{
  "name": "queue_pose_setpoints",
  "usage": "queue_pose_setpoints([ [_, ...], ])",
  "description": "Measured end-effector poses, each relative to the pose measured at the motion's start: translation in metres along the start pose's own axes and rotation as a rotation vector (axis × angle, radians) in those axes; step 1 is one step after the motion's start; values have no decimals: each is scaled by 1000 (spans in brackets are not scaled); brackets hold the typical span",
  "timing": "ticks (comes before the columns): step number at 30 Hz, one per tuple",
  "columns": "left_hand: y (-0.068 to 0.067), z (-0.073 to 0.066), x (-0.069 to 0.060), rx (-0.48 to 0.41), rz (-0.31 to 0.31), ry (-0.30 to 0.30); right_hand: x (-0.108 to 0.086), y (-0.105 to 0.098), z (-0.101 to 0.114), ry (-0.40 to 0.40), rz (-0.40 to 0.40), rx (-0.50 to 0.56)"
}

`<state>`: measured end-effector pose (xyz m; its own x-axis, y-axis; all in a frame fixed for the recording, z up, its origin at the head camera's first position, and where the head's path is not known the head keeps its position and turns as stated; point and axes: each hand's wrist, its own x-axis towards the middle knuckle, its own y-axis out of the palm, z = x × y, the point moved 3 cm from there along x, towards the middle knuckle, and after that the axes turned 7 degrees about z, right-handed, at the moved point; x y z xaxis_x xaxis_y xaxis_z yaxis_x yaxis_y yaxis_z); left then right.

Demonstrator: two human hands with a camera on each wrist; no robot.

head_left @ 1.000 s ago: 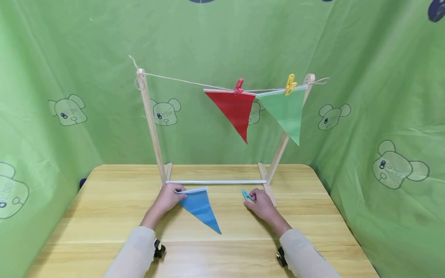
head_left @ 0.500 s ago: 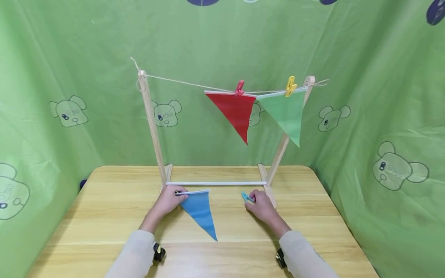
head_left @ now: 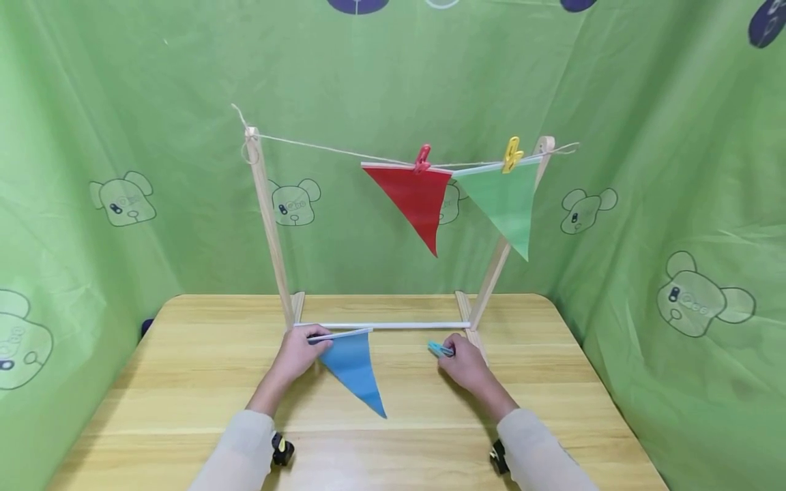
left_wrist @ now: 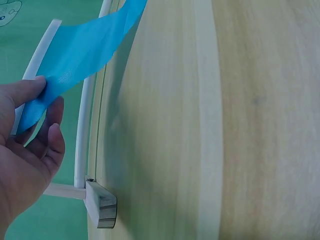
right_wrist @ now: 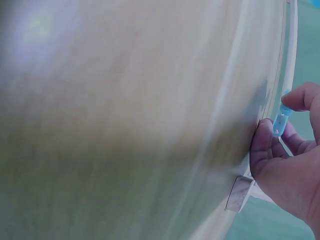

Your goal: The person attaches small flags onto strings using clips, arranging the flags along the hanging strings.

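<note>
A blue triangular pennant (head_left: 356, 365) with a white top edge hangs from my left hand (head_left: 299, 352), which pinches its left corner between thumb and fingers. In the left wrist view the thumb presses on the pennant's white strip (left_wrist: 42, 50). My right hand (head_left: 464, 361) holds a light-blue clothespin (head_left: 439, 349) by its fingertips, near the stand's right foot. Above, a red pennant (head_left: 414, 198) hangs on the string (head_left: 319, 146) under a red clothespin (head_left: 422, 158). To its right hangs a green pennant (head_left: 506, 201) under a yellow clothespin (head_left: 512, 155).
The string runs between a left wooden post (head_left: 268, 218) and a right wooden post (head_left: 491, 283). A white rod (head_left: 393, 326) joins the posts low down. The stand is on a wooden table (head_left: 381, 457), with a green printed curtain (head_left: 381, 82) behind.
My right hand has turned the light-blue clothespin to lie flatter. The blue pennant's tip has swung slightly, while my left hand keeps its hold. The head view has tilted up a little.
</note>
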<state>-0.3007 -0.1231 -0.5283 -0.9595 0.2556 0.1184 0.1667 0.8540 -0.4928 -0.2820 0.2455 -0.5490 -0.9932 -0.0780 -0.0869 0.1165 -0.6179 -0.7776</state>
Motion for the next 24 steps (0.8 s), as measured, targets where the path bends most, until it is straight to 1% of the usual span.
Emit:
queue_pose_setpoints([
  [9, -2, -6, 0, -13, -37, 3, -2, -3, -1, -7, 20, 24],
  [15, -2, -10, 0, -20, -32, -3, -4, -5, -1, -9, 15, 58],
  [24, -4, -16, -2, -57, -28, -3, -8, -10, 4, 6, 42, 169],
])
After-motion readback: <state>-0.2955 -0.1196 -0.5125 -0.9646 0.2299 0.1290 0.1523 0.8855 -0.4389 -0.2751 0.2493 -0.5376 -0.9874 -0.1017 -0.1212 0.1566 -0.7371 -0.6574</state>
